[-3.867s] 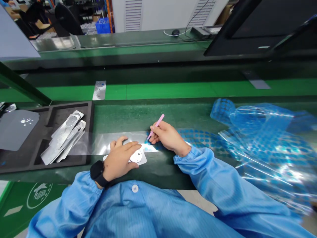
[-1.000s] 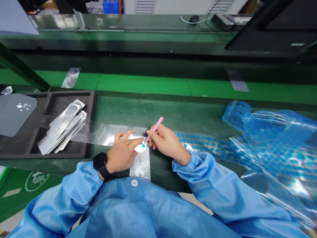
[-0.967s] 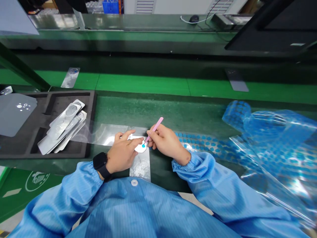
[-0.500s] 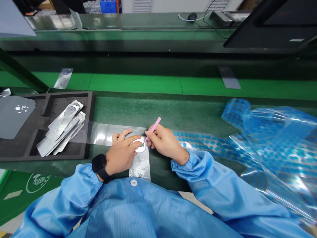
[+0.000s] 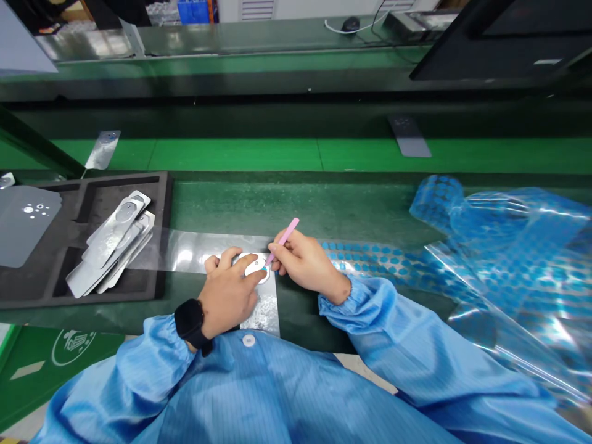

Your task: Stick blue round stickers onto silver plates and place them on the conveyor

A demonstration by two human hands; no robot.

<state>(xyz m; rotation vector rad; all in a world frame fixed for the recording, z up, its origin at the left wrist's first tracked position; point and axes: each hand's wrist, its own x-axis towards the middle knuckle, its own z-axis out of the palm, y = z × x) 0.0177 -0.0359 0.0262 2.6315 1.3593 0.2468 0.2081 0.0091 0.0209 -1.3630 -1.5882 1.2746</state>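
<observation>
My right hand (image 5: 309, 264) pinches pink tweezers (image 5: 285, 237), tilted with the tip down at a silver phone-back-shaped panel (image 5: 261, 312). A small blue dot shows by the tip, on the white-rimmed end of the panel. My left hand (image 5: 231, 292) lies over that panel from the left, fingers apart, with the index finger and thumb beside the blue dot. Part of the panel is hidden under this hand. Beneath my hands runs a clear strip (image 5: 185, 250), which carries rows of blue dots (image 5: 370, 256) to the right of my right hand.
A dark foam tray (image 5: 167, 203) at the left holds stacked silver panels (image 5: 111, 237) and grey sheets (image 5: 25, 231). Crumpled clear film with blue dots (image 5: 518, 246) heaps up at the right. Behind the bench, a green belt (image 5: 240, 155) carries a silver panel (image 5: 104, 150) and a grey panel (image 5: 411, 137).
The tweezers' tip and the left fingers have shifted slightly around the blue dot. The panels on the green belt have moved left. The whole view has shifted a little.
</observation>
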